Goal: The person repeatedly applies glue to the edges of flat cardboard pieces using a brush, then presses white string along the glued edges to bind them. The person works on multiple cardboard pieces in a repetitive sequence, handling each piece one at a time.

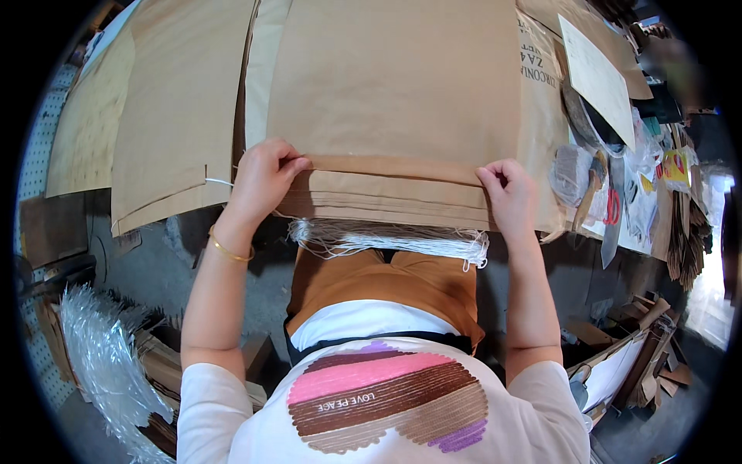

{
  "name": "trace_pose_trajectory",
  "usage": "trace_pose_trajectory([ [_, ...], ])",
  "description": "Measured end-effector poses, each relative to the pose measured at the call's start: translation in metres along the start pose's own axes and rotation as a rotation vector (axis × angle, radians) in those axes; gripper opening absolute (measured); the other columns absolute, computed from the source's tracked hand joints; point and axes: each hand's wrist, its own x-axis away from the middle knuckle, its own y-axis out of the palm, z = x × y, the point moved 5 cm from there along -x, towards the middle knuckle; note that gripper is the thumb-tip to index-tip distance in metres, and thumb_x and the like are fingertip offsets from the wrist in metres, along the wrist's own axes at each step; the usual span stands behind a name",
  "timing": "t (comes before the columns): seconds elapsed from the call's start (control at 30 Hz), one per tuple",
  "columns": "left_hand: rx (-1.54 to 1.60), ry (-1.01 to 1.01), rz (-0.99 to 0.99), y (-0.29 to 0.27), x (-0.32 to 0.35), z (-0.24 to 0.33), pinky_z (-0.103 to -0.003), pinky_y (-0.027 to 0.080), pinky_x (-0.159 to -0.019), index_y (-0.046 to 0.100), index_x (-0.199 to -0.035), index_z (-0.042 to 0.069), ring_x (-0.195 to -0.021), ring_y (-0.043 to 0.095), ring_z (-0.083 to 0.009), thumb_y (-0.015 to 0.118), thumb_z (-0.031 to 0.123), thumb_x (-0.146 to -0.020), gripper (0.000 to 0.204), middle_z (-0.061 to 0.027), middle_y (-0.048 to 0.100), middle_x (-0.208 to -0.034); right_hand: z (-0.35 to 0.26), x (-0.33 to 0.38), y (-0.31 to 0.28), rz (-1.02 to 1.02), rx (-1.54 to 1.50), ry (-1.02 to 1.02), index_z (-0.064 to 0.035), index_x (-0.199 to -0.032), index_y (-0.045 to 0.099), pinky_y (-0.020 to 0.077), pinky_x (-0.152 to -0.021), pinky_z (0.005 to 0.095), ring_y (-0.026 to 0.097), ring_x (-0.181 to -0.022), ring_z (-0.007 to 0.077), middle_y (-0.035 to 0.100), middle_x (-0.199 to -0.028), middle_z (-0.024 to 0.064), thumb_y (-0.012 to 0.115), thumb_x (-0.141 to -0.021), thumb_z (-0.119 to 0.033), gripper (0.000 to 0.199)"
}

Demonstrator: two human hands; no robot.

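Note:
A stack of brown paper sacks [394, 85] lies in front of me, their near edges fanned in narrow steps. With fingers and thumb pinched, my left hand [272, 170] grips the left end of the top sack's near edge, which looks folded over. At the right end of that same edge, my right hand [508, 189] pinches the paper too. Below the stepped edges hangs a bundle of white strings [386, 238], between the stack and my lap.
Another pile of brown paper [178, 116] lies left, with a white string at its corner. On the right are red-handled scissors [612, 207], a long blade [616, 232], a white sheet [599, 81] and plastic bags. Clear plastic strips [108, 363] heap at lower left; cardboard scraps [618, 348] fill the lower right.

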Motion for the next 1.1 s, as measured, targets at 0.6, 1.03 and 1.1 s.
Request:
trace_pose_trajectory([
  [0.6,-0.527,0.136,0.139,0.038,0.03,0.029,-0.046,0.017,-0.114,0.021,-0.142,-0.009,-0.14,0.016,-0.0402,0.058,0.053,-0.083,0.093,-0.0272,0.018,-0.15,0.001,0.037,0.024,0.158,0.536,-0.142,0.0052,-0.138,0.032,0.024,-0.111,0.0473,0.028,-0.136,0.0363,0.03,-0.145,0.0266,0.064,-0.084,-0.035,0.074],
  [1.03,0.08,-0.078,0.544,-0.008,0.037,-0.005,-0.037,0.044,-0.085,0.041,-0.13,-0.006,-0.1,0.054,-0.0276,0.067,0.016,-0.084,0.057,-0.0203,0.054,-0.115,0.032,0.04,-0.033,0.128,-0.993,0.381,0.0035,-0.131,0.046,0.0511,-0.066,0.0234,0.062,-0.092,0.0144,0.058,-0.121,0.0119,0.051,-0.088,-0.002,0.043],
  [1.1,0.671,-0.25,0.366,0.001,0.043,-0.016,-0.029,0.046,-0.063,0.053,-0.114,-0.005,-0.074,0.056,-0.0139,0.07,0.016,-0.083,0.04,-0.0104,0.061,-0.088,0.009,0.04,-0.057,-0.105,-1.065,0.345,0.0047,-0.13,0.045,0.0502,-0.062,0.0229,0.062,-0.089,0.0146,0.06,-0.116,0.0118,0.05,-0.089,-0.002,0.042],
])
